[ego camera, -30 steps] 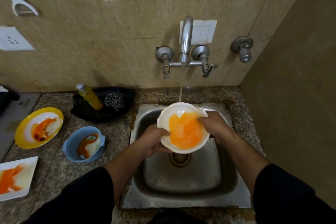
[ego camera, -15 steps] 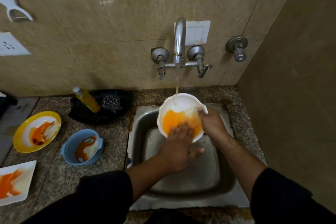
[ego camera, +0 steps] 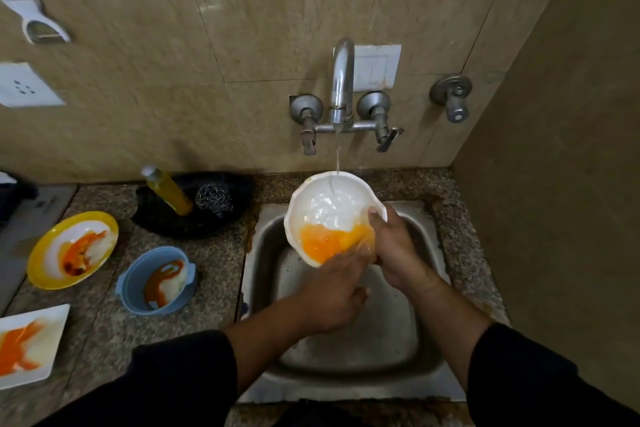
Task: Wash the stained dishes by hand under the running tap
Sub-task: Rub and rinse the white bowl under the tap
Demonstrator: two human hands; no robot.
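White scalloped bowl (ego camera: 329, 208) with orange residue tilted over steel sink (ego camera: 349, 350) under running chrome tap (ego camera: 342, 80), right hand (ego camera: 394, 246) gripping its rim, left hand (ego camera: 332, 291) fingers flat inside, three stained dishes on granite counter (ego camera: 214, 274) to the left

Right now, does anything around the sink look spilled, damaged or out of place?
Nothing spilled. The yellow bottle leans in the black tray, and rust-brown staining marks the left rim of the sink. The right hand holds the white bowl tilted under the tap, normal for washing.
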